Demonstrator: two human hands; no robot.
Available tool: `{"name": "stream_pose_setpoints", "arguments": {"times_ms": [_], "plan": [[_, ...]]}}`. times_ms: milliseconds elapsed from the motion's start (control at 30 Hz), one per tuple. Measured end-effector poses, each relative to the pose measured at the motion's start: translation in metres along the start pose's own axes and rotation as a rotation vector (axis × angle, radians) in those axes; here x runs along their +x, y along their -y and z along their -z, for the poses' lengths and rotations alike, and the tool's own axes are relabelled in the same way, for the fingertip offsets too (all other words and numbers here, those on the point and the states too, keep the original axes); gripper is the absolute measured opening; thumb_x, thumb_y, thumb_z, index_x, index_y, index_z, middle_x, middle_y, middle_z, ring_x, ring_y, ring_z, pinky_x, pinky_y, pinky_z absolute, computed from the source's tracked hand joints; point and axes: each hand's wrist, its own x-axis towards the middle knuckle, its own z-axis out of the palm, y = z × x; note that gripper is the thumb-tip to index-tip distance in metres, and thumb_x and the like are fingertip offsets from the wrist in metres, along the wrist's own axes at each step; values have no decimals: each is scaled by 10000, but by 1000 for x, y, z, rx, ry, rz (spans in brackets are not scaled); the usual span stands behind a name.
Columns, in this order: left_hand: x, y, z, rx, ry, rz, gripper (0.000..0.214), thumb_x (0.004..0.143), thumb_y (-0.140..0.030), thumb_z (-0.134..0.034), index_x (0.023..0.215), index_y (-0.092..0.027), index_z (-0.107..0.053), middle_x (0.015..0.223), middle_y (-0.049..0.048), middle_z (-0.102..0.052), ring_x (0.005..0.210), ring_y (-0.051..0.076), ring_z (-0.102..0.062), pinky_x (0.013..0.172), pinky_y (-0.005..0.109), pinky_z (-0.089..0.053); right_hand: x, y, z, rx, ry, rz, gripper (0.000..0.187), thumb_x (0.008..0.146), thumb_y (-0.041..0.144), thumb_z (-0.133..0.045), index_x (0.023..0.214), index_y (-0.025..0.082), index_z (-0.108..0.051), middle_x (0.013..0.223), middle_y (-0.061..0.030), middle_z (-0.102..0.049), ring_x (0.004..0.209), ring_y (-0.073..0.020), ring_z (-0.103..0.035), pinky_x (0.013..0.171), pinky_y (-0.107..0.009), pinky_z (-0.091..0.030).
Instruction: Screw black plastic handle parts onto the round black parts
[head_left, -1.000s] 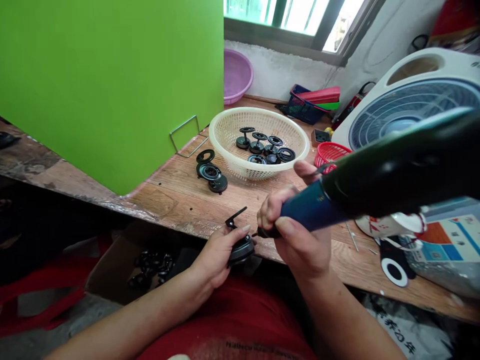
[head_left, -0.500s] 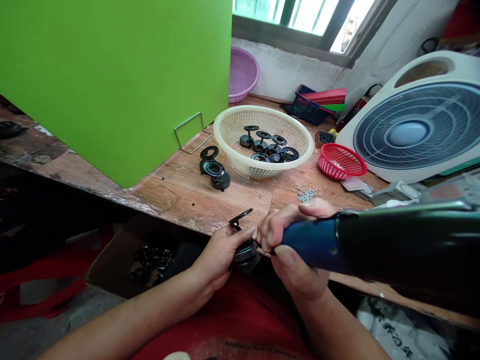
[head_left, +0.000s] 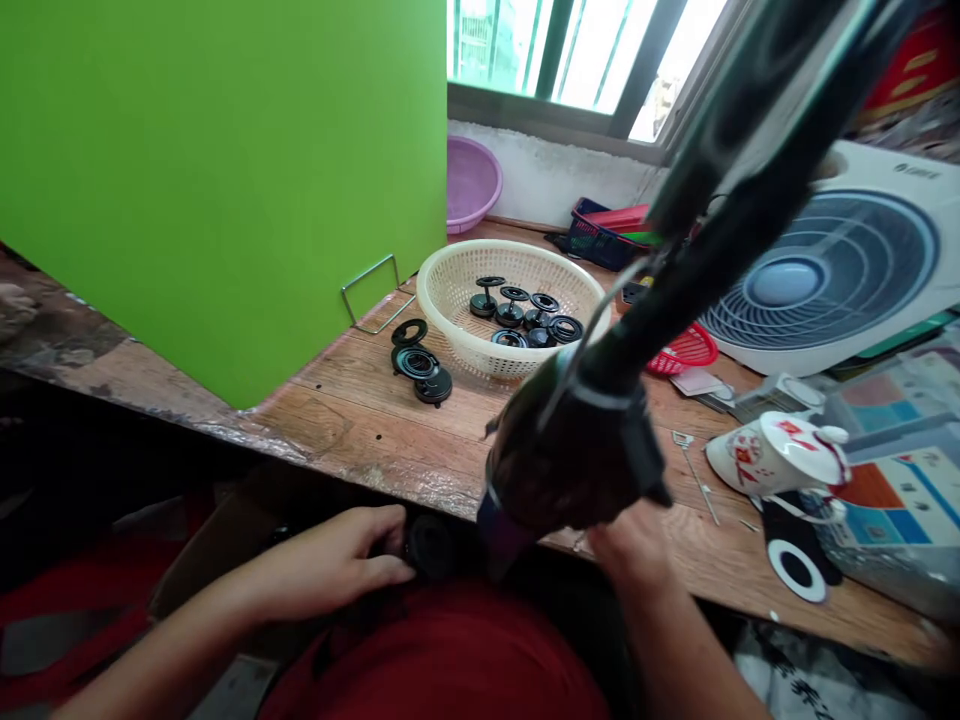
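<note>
My left hand (head_left: 356, 550) is low in front of the table edge, its thumb and fingers closed on a dark round black part (head_left: 430, 546) that is hard to make out in the shadow. An electric screwdriver (head_left: 574, 455) with a dark body and blue nose slants across the middle, nose down, its upper end reaching the top right. Just behind its lower end is my right hand (head_left: 634, 550), blurred and with its fingers largely hidden, so its grip does not show. Similar black round parts (head_left: 433, 385) lie on the table beside a cream basket (head_left: 450, 325).
More black parts (head_left: 510, 312) stand inside the cream basket. A green panel (head_left: 225, 200) blocks the left, with a wire stand (head_left: 367, 295) by it. On the right are a red basket (head_left: 686, 350), a fan (head_left: 787, 280), a lidded cup (head_left: 772, 452) and a white ring (head_left: 796, 570).
The screwdriver has swung from lying nearly level at the right to steeply slanted, away from the black part. My left hand has moved left and down with the part; the view has shifted.
</note>
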Motion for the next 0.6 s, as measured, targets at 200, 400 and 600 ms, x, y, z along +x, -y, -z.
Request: {"name": "stream_pose_setpoints", "arguments": {"times_ms": [200, 400, 600], "plan": [[-20, 14, 58, 651, -317, 45, 164, 742, -365, -592, 768, -204, -608, 758, 44, -623, 702, 221, -568, 636, 288, -392, -7, -59, 114, -924, -376, -164, 275, 815, 437, -602, 944, 199, -645, 880, -71, -631, 750, -213, -559, 729, -376, -451], [62, -16, 61, 342, -620, -377, 454, 783, -380, -580, 1165, -150, -494, 1161, 122, -579, 1062, 263, -544, 907, 395, -427, -16, -84, 130, -1238, -253, -93, 247, 850, 389, -503, 853, 188, -647, 887, -72, -618, 859, -236, -563, 781, -373, -442], [122, -16, 65, 323, -569, -593, 279, 799, -274, -575, 1043, -140, -594, 1068, 99, -598, 1063, 253, -519, 983, 435, -388, -17, -84, 126, -1340, -247, -74, 242, 878, 360, -454, 798, 172, -584, 840, -84, -595, 839, -242, -548, 771, -363, -427]]}}
